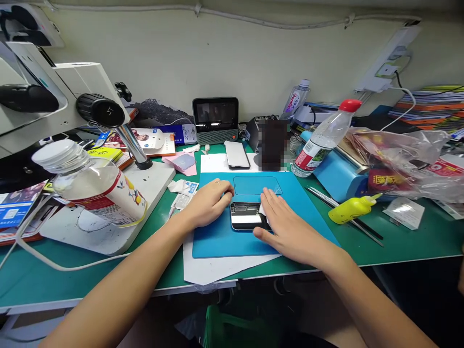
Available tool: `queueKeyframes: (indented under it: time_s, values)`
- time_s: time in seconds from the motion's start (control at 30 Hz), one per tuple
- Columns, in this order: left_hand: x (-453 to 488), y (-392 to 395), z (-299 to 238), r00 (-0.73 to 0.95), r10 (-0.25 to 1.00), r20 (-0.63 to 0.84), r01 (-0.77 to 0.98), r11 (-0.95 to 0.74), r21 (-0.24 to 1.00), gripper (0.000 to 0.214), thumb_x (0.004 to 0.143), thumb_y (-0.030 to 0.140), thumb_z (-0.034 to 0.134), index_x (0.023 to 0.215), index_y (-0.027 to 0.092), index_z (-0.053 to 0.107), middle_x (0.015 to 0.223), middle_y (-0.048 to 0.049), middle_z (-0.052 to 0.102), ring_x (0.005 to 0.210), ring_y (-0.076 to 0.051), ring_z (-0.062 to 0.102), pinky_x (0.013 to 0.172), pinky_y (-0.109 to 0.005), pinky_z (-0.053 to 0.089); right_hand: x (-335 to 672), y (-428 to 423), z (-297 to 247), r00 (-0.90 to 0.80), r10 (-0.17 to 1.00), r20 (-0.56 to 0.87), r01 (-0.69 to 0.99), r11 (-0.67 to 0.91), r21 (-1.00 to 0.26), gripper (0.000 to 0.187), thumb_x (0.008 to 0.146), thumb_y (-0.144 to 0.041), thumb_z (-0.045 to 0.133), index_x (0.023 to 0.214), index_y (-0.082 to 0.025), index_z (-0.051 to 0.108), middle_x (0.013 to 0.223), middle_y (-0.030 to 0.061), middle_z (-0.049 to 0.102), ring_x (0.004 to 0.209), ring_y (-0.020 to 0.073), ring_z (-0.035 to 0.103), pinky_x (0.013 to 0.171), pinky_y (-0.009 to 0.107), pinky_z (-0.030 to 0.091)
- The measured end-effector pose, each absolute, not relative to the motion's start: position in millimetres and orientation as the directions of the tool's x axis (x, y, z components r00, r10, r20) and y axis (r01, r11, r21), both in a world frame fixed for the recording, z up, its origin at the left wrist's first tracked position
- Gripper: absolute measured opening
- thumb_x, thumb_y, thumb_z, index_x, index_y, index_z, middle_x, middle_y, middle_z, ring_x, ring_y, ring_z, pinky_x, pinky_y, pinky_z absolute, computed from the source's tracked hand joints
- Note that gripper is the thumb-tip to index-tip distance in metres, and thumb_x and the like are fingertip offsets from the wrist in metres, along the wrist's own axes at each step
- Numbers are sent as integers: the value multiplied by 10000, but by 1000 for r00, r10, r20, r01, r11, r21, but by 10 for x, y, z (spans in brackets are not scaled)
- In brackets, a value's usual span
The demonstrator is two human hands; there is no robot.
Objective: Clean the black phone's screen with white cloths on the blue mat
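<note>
A phone [246,222] with a glossy dark face and bright reflections lies on the blue mat [217,246]. My right hand [284,222] is stretched flat over the phone's right end, thumb apart, and hides that part. A small white piece [262,210] shows at its fingers; I cannot tell what it is. My left hand [212,202] is curled beside the phone's upper left corner, thumb against the fingers; whatever it may pinch is hidden. Behind the phone lies a clear sheet with a thin black outline [253,186], like a glass screen protector.
A white-capped bottle [105,193] and a microscope stand [145,162] are at left. A red-capped bottle [322,140], yellow squeeze bottle [351,209] and thin tools [362,227] lie right. Behind are a white-faced phone-sized panel [237,154] and a small display [216,118].
</note>
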State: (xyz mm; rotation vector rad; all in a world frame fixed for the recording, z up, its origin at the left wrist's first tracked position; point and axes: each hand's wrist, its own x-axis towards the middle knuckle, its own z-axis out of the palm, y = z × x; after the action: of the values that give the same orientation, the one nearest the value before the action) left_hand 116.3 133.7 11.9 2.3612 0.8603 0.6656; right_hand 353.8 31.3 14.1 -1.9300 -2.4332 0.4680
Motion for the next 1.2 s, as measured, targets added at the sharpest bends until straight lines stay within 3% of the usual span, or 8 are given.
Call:
queueKeyframes:
  time_s: [0.3,0.43,0.57,0.73,0.83,0.97,1.2]
  values:
    - [1137,1414,26,610,752,251,470,-598,649,221,1004,247,370,895,208,559,934,-38,658,912,-219,577,834,-376,451,2749,212,237,-420,895,-151,849,329,-413,1153,861,-820,402,1612,-1,94,1687,201,-35,1569,339,-44,1281,511,83]
    - [1133,1418,40,622,748,231,475,-595,648,202,1008,263,401,931,213,581,985,-41,667,951,-224,581,852,-379,462,3010,-48,224,-405,897,-175,874,324,-362,1001,921,-739,408,1632,-93,124,1704,134,1,1576,324,33,1274,514,163]
    - [1142,1415,69,647,730,220,479,-614,627,199,1011,259,399,964,211,586,1000,-48,666,971,-232,570,843,-390,465,3420,-20,170,-266,945,-189,944,215,-249,984,934,-728,398,1637,-117,80,1709,136,9,1572,340,48,1257,567,171]
    - [1175,1385,74,639,731,238,477,-619,624,214,1011,257,401,1025,203,607,1022,-56,668,1006,-236,569,883,-393,477,3384,252,188,-271,945,-183,941,220,-257,1016,921,-759,375,1633,-90,96,1705,167,20,1566,348,16,1255,563,164]
    - [1283,1397,116,670,696,259,507,-684,525,304,1012,249,380,1184,176,620,1084,-85,657,1047,-252,558,946,-411,472,3206,285,219,-306,932,-195,927,244,-285,1052,906,-778,374,1620,-48,122,1696,181,-1,1565,337,-6,1267,522,135]
    - [1619,1541,244,762,606,228,547,-791,274,478,1003,272,368,1444,172,520,1122,-123,631,1081,-296,545,992,-455,451,3178,95,195,-359,916,-176,902,292,-318,1016,912,-747,412,1628,-91,116,1696,155,14,1565,349,40,1258,549,179]
    - [2334,2031,297,725,653,220,651,-754,90,593,1001,305,410,1584,214,358,1208,-168,613,1129,-343,535,963,-474,424,3455,-149,134,-345,927,-147,915,297,-274,967,930,-706,433,1634,-139,88,1697,121,35,1561,363,108,1226,593,256]
